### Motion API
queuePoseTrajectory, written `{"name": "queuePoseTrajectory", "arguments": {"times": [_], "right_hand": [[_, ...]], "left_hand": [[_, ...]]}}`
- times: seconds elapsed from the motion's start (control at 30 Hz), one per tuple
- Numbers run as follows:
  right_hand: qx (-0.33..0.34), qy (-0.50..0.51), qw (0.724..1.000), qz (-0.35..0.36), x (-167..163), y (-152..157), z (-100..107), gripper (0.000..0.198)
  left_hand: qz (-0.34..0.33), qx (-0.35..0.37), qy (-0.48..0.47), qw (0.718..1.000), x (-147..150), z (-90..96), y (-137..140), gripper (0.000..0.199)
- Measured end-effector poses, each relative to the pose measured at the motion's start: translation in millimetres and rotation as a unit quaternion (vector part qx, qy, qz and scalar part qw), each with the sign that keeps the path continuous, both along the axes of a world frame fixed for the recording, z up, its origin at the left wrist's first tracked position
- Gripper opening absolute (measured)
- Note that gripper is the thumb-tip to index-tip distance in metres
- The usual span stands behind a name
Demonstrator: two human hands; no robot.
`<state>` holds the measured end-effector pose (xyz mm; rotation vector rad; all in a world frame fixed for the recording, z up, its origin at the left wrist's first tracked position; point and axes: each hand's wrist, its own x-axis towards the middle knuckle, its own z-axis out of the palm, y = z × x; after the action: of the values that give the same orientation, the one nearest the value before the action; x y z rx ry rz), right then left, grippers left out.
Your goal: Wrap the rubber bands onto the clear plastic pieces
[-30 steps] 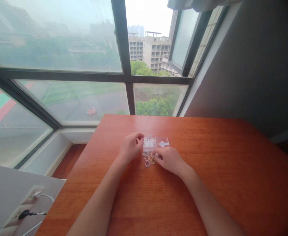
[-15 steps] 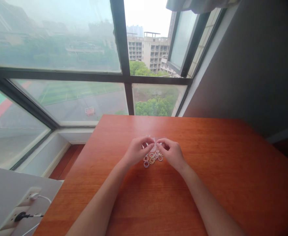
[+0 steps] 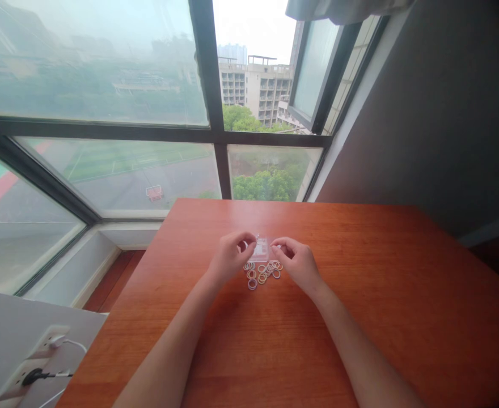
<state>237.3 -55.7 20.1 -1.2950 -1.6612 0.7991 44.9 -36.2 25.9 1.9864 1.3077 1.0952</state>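
Note:
A small clear plastic box (image 3: 263,256) lies on the wooden table between my hands. Just in front of it are several small thin rings (image 3: 262,279), pale, yellowish and purplish-grey, some overlapping. My left hand (image 3: 231,256) hovers by the box's left side, thumb and fingertips pinched together; whatever is in the pinch is too small to make out. On the box's right, my right hand (image 3: 297,262) has its fingers curled and thumb close to the fingertips, and I cannot see what they hold, if anything.
The reddish-brown table (image 3: 385,272) reaches to a dark-framed window (image 3: 218,136) at the back. A grey wall (image 3: 436,113) rises at the right. Low on the left, plugs with cables sit in a wall socket (image 3: 32,371).
My hands have drawn apart from meeting above the box; the left moved leftward, while the right stays nearly in place. More of the box and rings now shows.

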Motion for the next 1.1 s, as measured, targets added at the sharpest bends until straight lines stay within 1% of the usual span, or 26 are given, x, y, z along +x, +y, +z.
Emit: {"name": "queuePoseTrajectory", "arguments": {"times": [0.07, 0.13, 0.23, 0.4, 0.53, 0.73, 0.9, 1.0, 1.1], "right_hand": [[0.005, -0.011, 1.000, -0.001, 1.5, 0.7, 0.4, 0.021], [0.009, -0.025, 1.000, 0.004, 2.9, 1.6, 0.3, 0.020], [0.016, -0.055, 0.998, 0.022, 4.5, 2.7, -1.0, 0.016], [-0.001, -0.105, 0.991, 0.076, 5.9, 1.8, -1.6, 0.013], [-0.009, -0.135, 0.985, 0.109, 6.8, 0.2, 0.0, 0.014], [-0.013, -0.187, 0.973, 0.136, 7.5, -2.7, -0.6, 0.014], [-0.009, -0.225, 0.959, 0.171, 5.5, -6.5, -1.7, 0.018], [-0.004, -0.246, 0.954, 0.172, 4.2, -7.6, -2.3, 0.020], [-0.006, -0.258, 0.952, 0.163, 3.2, -7.6, -3.0, 0.017]], "left_hand": [[0.070, 0.011, 0.004, 0.997, -8.9, -1.4, 4.8, 0.011], [0.121, 0.010, 0.005, 0.993, -17.8, -3.2, 9.4, 0.015], [0.149, 0.005, 0.010, 0.989, -24.6, -7.3, 13.7, 0.017], [0.115, 0.013, 0.040, 0.992, -18.1, -16.0, 13.8, 0.013], [0.099, 0.022, 0.061, 0.993, -15.2, -19.5, 12.2, 0.015], [0.099, 0.031, 0.065, 0.992, -19.1, -17.7, 11.8, 0.014], [0.093, 0.031, 0.068, 0.993, -18.6, -15.3, 11.0, 0.014], [0.083, 0.028, 0.069, 0.994, -16.9, -15.3, 10.3, 0.015], [0.074, 0.030, 0.068, 0.994, -15.5, -16.0, 9.9, 0.015]]}}
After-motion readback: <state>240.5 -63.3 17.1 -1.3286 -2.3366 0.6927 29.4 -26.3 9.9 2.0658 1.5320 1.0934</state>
